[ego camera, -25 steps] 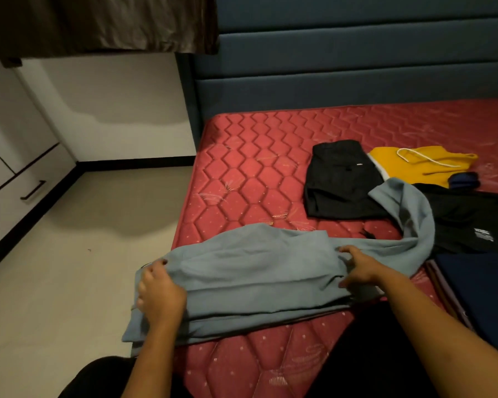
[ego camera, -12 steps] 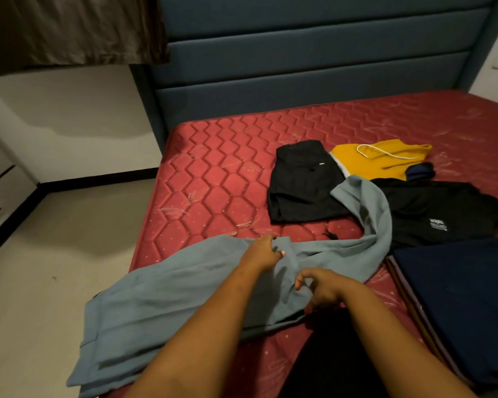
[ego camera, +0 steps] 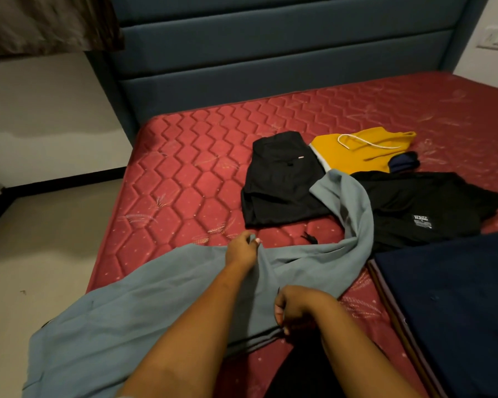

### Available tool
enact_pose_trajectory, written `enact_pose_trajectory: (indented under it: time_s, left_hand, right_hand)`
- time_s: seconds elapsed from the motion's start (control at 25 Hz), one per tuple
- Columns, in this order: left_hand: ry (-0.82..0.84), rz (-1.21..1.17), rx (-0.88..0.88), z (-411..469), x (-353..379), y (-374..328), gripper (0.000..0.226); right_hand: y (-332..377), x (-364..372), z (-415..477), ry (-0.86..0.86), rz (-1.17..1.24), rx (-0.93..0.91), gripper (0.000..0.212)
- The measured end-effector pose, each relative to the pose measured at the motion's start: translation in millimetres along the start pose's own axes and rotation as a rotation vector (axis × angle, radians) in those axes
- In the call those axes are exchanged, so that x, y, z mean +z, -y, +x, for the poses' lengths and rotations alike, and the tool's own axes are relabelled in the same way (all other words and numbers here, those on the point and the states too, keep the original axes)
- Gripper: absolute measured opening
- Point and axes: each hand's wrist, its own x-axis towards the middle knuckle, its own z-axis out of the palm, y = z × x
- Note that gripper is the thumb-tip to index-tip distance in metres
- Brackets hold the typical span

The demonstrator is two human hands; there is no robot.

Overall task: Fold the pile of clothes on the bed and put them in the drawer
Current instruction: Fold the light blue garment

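A long grey-blue garment lies across the near edge of the red mattress, its left end hanging off the bed. My left hand pinches its far edge at the middle. My right hand grips its near edge, fingers curled. The garment's right part curves up over a folded black garment and a black shirt with a white label. A yellow piece with a white cord lies behind them, beside a small dark blue item.
A dark navy cloth over a board covers the bed's right front corner. The blue padded headboard stands behind. The floor opens to the left, with a white wall and a brown curtain above.
My left hand has moved from the garment's left end to its middle. My right hand has shifted to the near edge. The view has turned right, and the white cabinet has left the frame.
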Motion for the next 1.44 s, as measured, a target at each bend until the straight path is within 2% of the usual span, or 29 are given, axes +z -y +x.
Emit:
enact_pose_trajectory:
  time_s: [0.12,0.2,0.28,0.36,0.4,0.48,0.52,0.56,0.6,0.68,0.72,0.8,0.92,1.04,1.16,1.24,1.28,1.36,1.44]
  left_hand:
    - [-0.049,-0.227,-0.085,-3.8,11.0,-1.6,0.016]
    - [-0.041,-0.343,-0.168,-5.0,16.0,-2.9,0.01]
    - [-0.011,-0.367,-0.191,-6.1,16.5,-3.3,0.017]
    - [0.057,-0.208,-0.166,-11.4,13.7,-5.2,0.01]
    - [0.055,-0.008,-0.114,-14.7,12.9,-6.9,0.025]
    - [-0.013,0.383,0.077,-22.0,13.4,-14.1,0.057]
    - [-0.039,0.484,0.213,-25.8,15.0,-20.8,0.061]
    - [-0.017,0.54,0.329,-27.8,19.3,-27.6,0.059]
    - [0.023,0.572,0.41,-29.0,23.9,-33.9,0.053]
    - [0.111,0.583,0.456,-29.3,34.6,-44.2,0.044]
    - [0.138,0.575,0.453,-28.2,40.2,-48.7,0.045]
    - [0.204,0.552,0.455,-22.5,52.4,-57.8,0.049]
    - [0.296,0.492,0.401,-9.5,63.8,-67.6,0.04]
    - [0.332,0.338,0.27,3.5,70.3,-73.0,0.025]
    - [0.165,0.062,0.171,18.7,67.4,-75.7,0.021]
    - [-0.008,-0.057,0.075,31.4,65.5,-71.8,0.018]
    - [-0.037,-0.102,0.06,33.5,66.4,-70.1,0.017]
    - [0.06,-0.151,0.145,27.5,74.0,-69.7,0.024]
    - [0.186,-0.094,0.255,13.0,85.9,-69.6,0.034]
  right_hand:
    - [5.4,-2.3,-6.4,0.087,0.171,0.03,0.031]
    - [8.7,-2.0,-13.0,0.119,0.199,0.004,0.034]
    - [10.1,-3.1,-22.4,0.105,0.247,-0.037,0.032]
    - [5.0,-5.4,-23.6,0.038,0.369,-0.063,0.026]
    - [0.6,-7.4,-21.8,-0.12,0.45,-0.07,0.022]
    - [-11.0,-16.3,-17.9,-0.717,0.636,0.024,0.01]
    - [-16.3,-22.6,-19.4,-1.039,0.712,0.133,0.018]
    - [-22.9,-27.3,-21.2,-1.272,0.755,0.263,0.033]
    - [-30.7,-31.1,-22.0,-1.393,0.806,0.395,0.046]
    - [-43.9,-36.8,-20.8,-1.377,1.087,0.573,0.065]
    - [-49.5,-37.1,-16.5,-1.325,1.236,0.594,0.07]
    - [-59.1,-36.1,-5.8,-1.235,1.387,0.539,0.074]
    - [-68.5,-38.9,7.3,-1.225,1.488,0.501,0.077]
    - [-76.3,-41.8,17.2,-1.175,1.415,0.565,0.079]
    - [-87.7,-45.9,27.3,-1.217,1.519,0.469,0.06]
    - [-92.0,-47.8,30.5,-1.344,1.634,0.378,0.037]
    - [-94.3,-49.5,31.6,-1.395,1.686,0.324,0.03]
    - [-93.5,-54.4,31.0,-1.365,1.828,0.195,0.031]
    - [-91.9,-56.7,33.0,-1.233,1.97,0.11,0.047]
